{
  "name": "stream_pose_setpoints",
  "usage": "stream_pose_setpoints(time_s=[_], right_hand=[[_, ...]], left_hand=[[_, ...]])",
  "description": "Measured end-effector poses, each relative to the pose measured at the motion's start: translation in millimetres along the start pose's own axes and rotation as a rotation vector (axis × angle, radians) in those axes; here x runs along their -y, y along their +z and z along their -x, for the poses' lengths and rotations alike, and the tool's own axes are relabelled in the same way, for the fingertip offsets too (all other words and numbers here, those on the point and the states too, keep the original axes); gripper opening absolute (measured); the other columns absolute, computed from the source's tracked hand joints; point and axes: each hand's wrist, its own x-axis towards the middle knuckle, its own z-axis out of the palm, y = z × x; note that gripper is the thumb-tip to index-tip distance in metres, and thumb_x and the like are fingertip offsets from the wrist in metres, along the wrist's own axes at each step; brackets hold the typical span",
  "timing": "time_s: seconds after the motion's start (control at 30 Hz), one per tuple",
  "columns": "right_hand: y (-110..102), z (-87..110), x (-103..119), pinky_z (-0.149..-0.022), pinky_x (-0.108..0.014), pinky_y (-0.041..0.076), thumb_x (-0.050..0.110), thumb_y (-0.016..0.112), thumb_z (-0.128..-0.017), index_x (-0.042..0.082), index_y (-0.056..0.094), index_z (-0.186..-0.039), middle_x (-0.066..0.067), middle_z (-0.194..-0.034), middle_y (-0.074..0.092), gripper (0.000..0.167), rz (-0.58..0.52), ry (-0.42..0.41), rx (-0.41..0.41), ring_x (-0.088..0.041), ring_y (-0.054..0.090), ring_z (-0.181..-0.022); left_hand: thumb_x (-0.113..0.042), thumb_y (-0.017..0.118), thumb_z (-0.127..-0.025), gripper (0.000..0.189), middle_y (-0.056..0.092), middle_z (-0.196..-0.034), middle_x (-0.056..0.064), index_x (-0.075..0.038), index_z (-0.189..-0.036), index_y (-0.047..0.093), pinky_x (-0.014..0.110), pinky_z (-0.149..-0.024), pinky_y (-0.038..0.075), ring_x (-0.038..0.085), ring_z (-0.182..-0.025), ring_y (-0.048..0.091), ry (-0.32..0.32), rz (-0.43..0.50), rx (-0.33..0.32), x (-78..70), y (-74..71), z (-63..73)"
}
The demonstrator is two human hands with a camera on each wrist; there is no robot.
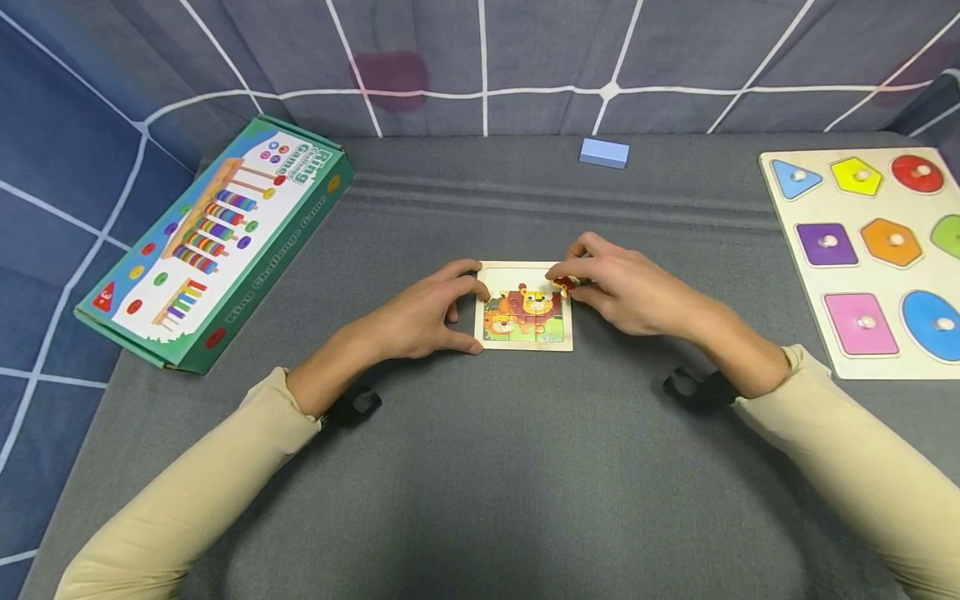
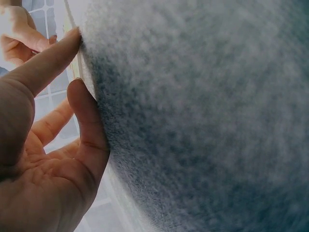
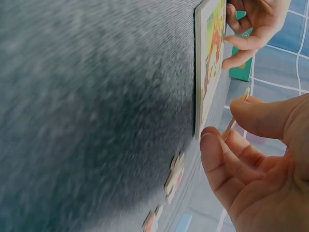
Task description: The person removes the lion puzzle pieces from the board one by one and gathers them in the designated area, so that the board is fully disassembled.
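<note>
A small wooden jigsaw puzzle board [image 1: 525, 345] lies flat on the grey surface, with lion picture pieces in its lower part and a bare pale strip along its top. My left hand [image 1: 429, 312] rests against the board's left edge, thumb at the near corner and fingers spread toward the far one. Over the upper right corner, my right hand [image 1: 626, 283] pinches a small red and yellow puzzle piece [image 1: 565, 285] between thumb and fingers. In the right wrist view that piece appears edge-on, apart from the board. Two loose puzzle pieces [image 3: 175, 179] lie beyond, hidden in the head view.
At left lies a green ring game box [image 1: 217, 242]. A blue block [image 1: 603, 153] sits at the back, near the tiled-pattern cloth wall [image 1: 540, 67]. A wooden shape board [image 1: 810, 287] with knobbed coloured shapes lies at right.
</note>
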Motion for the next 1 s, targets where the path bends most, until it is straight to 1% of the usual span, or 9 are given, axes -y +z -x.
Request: stream_pose_setpoints(time_s=[0.23, 0.47, 0.53, 0.7, 0.83, 0.9, 1.0], right_hand=[[-7.7, 14.0, -5.2, -0.074, -0.037, 0.042, -0.005, 0.067, -0.090, 0.012, 0.071, -0.118, -0.002, -0.107, 0.054, 0.033, 0.024, -0.004, -0.018, -0.014, 0.053, -0.085], [-11.9, 25.1, -9.2, -0.079, -0.040, 0.043, -0.006, 0.067, -0.090, 0.013, 0.070, -0.115, 0.000, -0.108, 0.056, 0.032, 0.018, 0.003, -0.053, -0.014, 0.056, -0.092], [-13.6, 29.2, -10.1, -0.078, -0.040, 0.042, -0.005, 0.067, -0.089, 0.014, 0.070, -0.116, 0.001, -0.107, 0.056, 0.033, 0.023, 0.006, -0.065, -0.014, 0.055, -0.091], [-18.2, 45.0, -15.5, -0.074, -0.040, 0.041, -0.005, 0.069, -0.088, 0.016, 0.071, -0.113, 0.004, -0.106, 0.057, 0.033, 0.051, 0.045, -0.080, -0.012, 0.054, -0.087], [-21.4, 59.8, -22.9, -0.074, -0.041, 0.041, -0.006, 0.070, -0.087, 0.015, 0.071, -0.113, 0.003, -0.107, 0.058, 0.034, 0.077, 0.067, -0.097, -0.013, 0.054, -0.088], [-22.6, 66.0, -27.0, -0.073, -0.039, 0.041, -0.007, 0.071, -0.086, 0.014, 0.071, -0.113, 0.002, -0.107, 0.058, 0.035, 0.089, 0.070, -0.108, -0.013, 0.053, -0.087], [-24.8, 74.0, -32.5, -0.071, -0.033, 0.039, -0.008, 0.071, -0.085, 0.015, 0.071, -0.115, 0.003, -0.106, 0.057, 0.037, 0.108, 0.084, -0.123, -0.011, 0.051, -0.084]], left_hand=[[-0.023, 0.086, -0.079, 0.055, 0.029, -0.155, 0.011, -0.009, -0.124, 0.059, 0.033, -0.076, 0.043, 0.016, -0.081, 0.051, 0.002, 0.004, 0.000, -1.0, -1.6, 1.4], [-0.023, 0.086, -0.079, 0.055, 0.029, -0.155, 0.010, -0.009, -0.125, 0.058, 0.033, -0.076, 0.043, 0.016, -0.081, 0.051, -0.003, 0.003, 0.003, -1.3, -2.4, 2.2], [-0.023, 0.086, -0.079, 0.055, 0.029, -0.155, 0.010, -0.009, -0.125, 0.058, 0.033, -0.076, 0.043, 0.016, -0.081, 0.051, -0.004, 0.002, 0.003, -1.0, -2.3, 2.2], [-0.024, 0.086, -0.079, 0.056, 0.028, -0.155, 0.010, -0.009, -0.126, 0.058, 0.033, -0.076, 0.044, 0.016, -0.081, 0.051, 0.003, 0.001, 0.009, -1.0, -1.4, 1.4], [-0.024, 0.086, -0.079, 0.056, 0.028, -0.156, 0.010, -0.009, -0.126, 0.057, 0.033, -0.076, 0.044, 0.016, -0.082, 0.051, 0.005, 0.001, 0.013, -1.3, -0.8, 0.6], [-0.024, 0.086, -0.079, 0.056, 0.028, -0.156, 0.010, -0.009, -0.126, 0.057, 0.033, -0.076, 0.044, 0.016, -0.082, 0.051, 0.002, 0.001, 0.012, -1.2, -0.7, 0.5], [-0.024, 0.086, -0.079, 0.056, 0.028, -0.156, 0.010, -0.009, -0.126, 0.057, 0.033, -0.076, 0.044, 0.016, -0.082, 0.051, -0.002, 0.000, 0.012, -0.7, -0.8, 0.3]])
